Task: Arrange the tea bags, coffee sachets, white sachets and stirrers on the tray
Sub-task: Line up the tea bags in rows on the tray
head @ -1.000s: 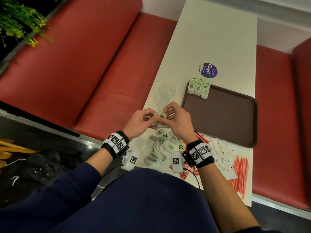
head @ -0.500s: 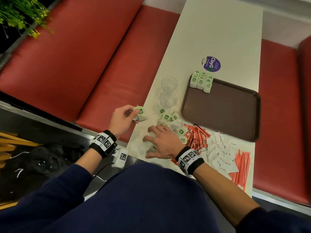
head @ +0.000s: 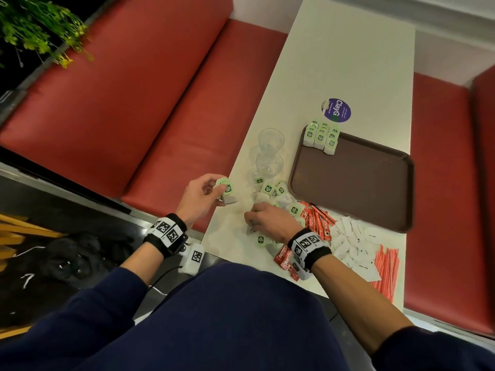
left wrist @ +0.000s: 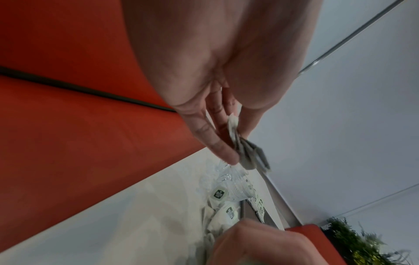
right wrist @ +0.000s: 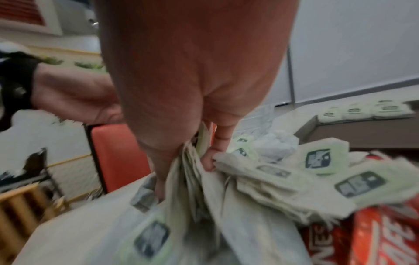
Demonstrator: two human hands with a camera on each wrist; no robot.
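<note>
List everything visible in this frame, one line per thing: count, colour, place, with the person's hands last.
tray: one, brown, on the table's right half.
stacked tea bags: a small group, green-tagged, in the tray's far left corner.
loose tea bags: a pile, green-tagged, on the table left of the tray.
coffee sachets: a heap, red, near the tray's front edge.
white sachets: a heap, right of the red ones.
stirrers: a bundle, orange-red, at the table's near right.
glasses: two, clear, left of the tray.
sticker: one, purple, beyond the tray.
table: one, white.
benches: red, either side.
left hand: holds tea bags.
right hand: grips tea bags in the pile.
</note>
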